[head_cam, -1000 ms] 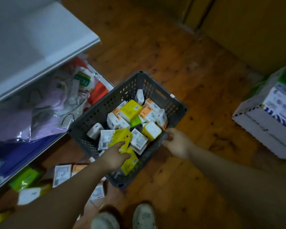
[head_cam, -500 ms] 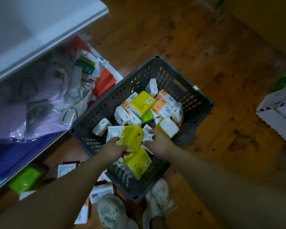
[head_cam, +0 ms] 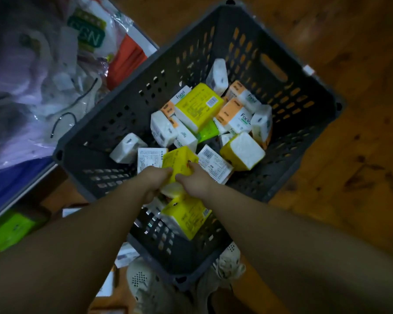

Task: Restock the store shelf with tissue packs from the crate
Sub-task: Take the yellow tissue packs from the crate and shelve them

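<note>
Two hands meet in one dark crate (head_cam: 114, 103): left hand (head_cam: 156, 177) and right hand (head_cam: 195, 180) both curl fingers round a single yellow tissue pack (head_cam: 179, 163), bright-wrapped and pale-ended, over the crate's near half. Three other yellow packs (head_cam: 199, 107) lie among orange-and-white packs (head_cam: 234, 116).

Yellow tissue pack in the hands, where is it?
In the head view's centre, the yellow tissue pack sits inside the grey crate, gripped by left hand and right hand.

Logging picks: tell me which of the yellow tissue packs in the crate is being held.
The yellow pack held between the left grip and right grip, midway down the crate. The other three yellow packs lie in neither grip.
</note>
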A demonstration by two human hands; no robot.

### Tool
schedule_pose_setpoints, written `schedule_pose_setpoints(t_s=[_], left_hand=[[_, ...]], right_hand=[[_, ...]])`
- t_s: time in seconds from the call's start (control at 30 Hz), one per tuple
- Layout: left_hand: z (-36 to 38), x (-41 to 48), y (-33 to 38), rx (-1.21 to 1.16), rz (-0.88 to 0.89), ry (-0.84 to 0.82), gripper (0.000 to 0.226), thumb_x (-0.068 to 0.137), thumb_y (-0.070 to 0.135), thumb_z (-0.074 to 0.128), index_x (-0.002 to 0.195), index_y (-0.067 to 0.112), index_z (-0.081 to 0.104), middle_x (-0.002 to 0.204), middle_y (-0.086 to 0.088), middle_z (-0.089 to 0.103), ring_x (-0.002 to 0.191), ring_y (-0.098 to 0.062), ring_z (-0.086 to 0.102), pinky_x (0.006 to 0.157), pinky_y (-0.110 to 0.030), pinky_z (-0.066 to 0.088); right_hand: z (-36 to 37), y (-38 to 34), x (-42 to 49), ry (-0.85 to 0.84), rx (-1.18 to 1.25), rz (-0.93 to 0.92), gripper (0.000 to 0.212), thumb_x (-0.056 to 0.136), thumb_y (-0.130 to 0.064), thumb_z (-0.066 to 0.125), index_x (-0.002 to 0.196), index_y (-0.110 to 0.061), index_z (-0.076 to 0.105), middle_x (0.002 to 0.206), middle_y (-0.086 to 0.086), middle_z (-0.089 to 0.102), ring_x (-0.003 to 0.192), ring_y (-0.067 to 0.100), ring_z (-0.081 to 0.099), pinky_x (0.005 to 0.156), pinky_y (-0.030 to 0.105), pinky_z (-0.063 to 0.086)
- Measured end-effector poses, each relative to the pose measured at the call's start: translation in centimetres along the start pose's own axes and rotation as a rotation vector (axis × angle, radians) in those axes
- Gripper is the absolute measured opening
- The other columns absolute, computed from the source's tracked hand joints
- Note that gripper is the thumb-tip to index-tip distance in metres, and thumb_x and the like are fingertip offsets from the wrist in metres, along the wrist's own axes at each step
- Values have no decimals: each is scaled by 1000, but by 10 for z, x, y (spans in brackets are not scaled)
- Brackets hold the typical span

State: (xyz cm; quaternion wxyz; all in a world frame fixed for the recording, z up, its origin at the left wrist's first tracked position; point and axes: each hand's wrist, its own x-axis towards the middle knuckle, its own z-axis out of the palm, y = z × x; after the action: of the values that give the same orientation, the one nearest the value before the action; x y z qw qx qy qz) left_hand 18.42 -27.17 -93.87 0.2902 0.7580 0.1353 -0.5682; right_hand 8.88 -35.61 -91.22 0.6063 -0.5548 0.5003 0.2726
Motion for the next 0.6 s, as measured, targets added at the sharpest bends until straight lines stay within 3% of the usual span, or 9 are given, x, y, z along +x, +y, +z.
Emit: schedule_pose_setpoints(t_s=[0.07,0.17,0.27,0.4,0.53,0.6], left_hand=[[-1,-18,2,-28,-15,-43,30,90,24,59,110,1,58,96,-19,63,82,-29,59,72,-36,46],[-3,-56,9,-19,-2,-86,19,89,25,61,91,6,57,74,-12,57,60,-21,51,53,-26,39],[-16,-95,18,-92,81,-101,26,89,28,62,110,17,50,89,-6,58,68,-17,53,54,-25,38],[-43,-148,27,-219,97,-161,65,73,46,72,127,23,44,120,-8,60,89,-27,64,62,-36,54],[-64,-193,35,-314,216,-172,28,86,22,64,113,20,57,113,-8,67,89,-23,65,71,-35,53],[-74,-211,38,-353,287,-134,31,86,15,65,114,19,53,111,-8,65,87,-21,64,68,-34,52]], right_hand=[[-5,-5,-15,32,37,-18,65,93,-32,56,147,-17,23,132,10,46,94,25,54,82,39,47],[-16,-19,-46,59,99,-12,61,89,-23,61,142,-17,31,92,4,48,69,21,48,59,34,39],[-28,-35,-86,97,221,-27,58,87,-11,60,137,-24,34,84,7,46,56,19,42,55,34,35],[-33,-58,-147,81,367,-95,57,86,-5,58,134,-28,36,88,4,50,75,25,53,71,44,49],[-29,-75,-193,37,346,-168,55,85,-16,63,133,-29,40,120,1,53,102,21,56,90,43,49],[-27,-84,-209,32,343,-182,57,85,-25,66,134,-34,38,123,0,54,106,20,55,91,43,48]])
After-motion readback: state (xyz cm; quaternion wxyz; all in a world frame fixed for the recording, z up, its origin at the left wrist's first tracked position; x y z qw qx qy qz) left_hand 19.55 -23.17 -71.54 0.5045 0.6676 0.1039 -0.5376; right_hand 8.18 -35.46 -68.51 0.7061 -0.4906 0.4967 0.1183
